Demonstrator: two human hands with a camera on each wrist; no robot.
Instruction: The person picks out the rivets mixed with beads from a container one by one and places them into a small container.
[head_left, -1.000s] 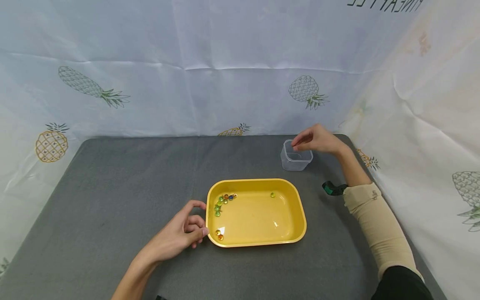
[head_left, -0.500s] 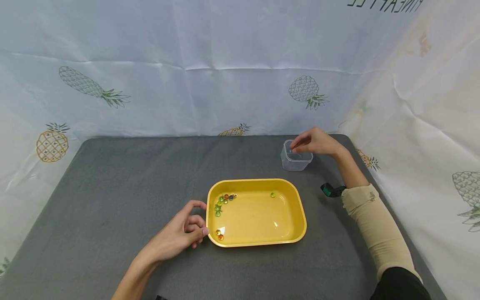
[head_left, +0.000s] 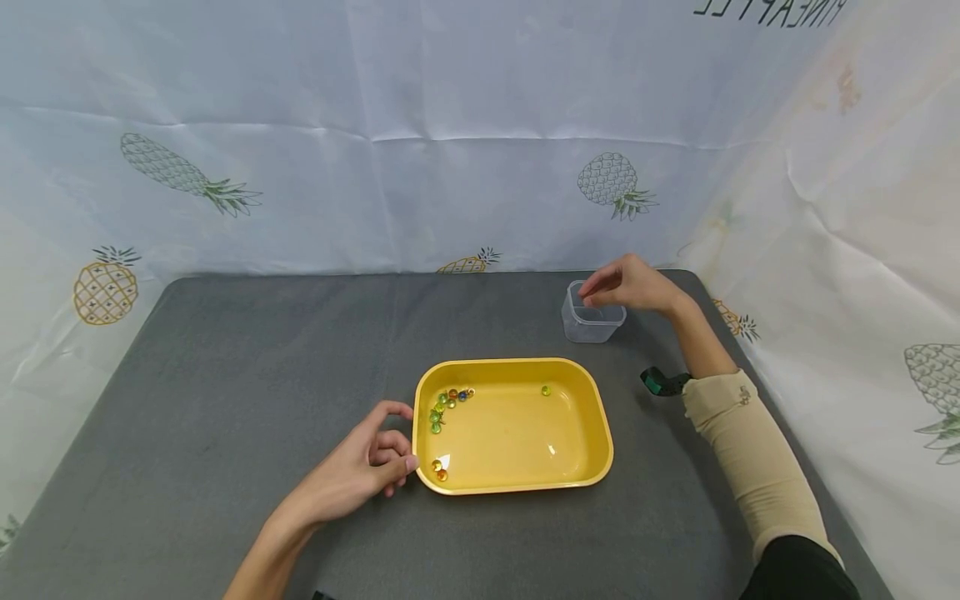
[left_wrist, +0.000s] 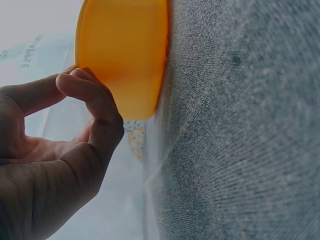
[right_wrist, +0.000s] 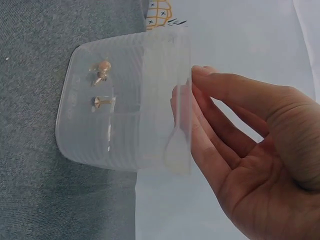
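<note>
Translucent plastic tub [head_left: 588, 332], small and open-topped, stands upright near the far right corner of a grey bench [head_left: 225, 417]. Through its wall, the right wrist view shows small shiny pieces [right_wrist: 103, 101] lying at the bottom, some gold or copper in tone. Above the tub is the person's right hand [head_left: 633, 283], its fingertips inside the mouth. That hand's grip is narrow, with thumb and fingertips close together; whether anything lies between them I cannot tell. Nearer the person, and apart from the tub, a shallow yellow tray [head_left: 510, 454] with rounded corners lies flat on the bench. Along its left side, towards the far corner, sits a curved cluster of glassy beads [head_left: 435, 416] in green, yellow, red-orange and blue. Two amber beads [head_left: 442, 475] are together in the tray's near left corner, and a single green bead [head_left: 546, 390] sits alone towards the far right. The person's left hand [head_left: 356, 475] touches the tray's left end; its grip is wide, with thumb and index finger apart along the edge and the other fingers loosely bent. A beige sleeve [head_left: 757, 450] covers the right forearm, and beside it shows a dark device [head_left: 663, 382] with a green patch. Behind the bench hangs pale cloth [head_left: 450, 200] printed with pineapples.
</note>
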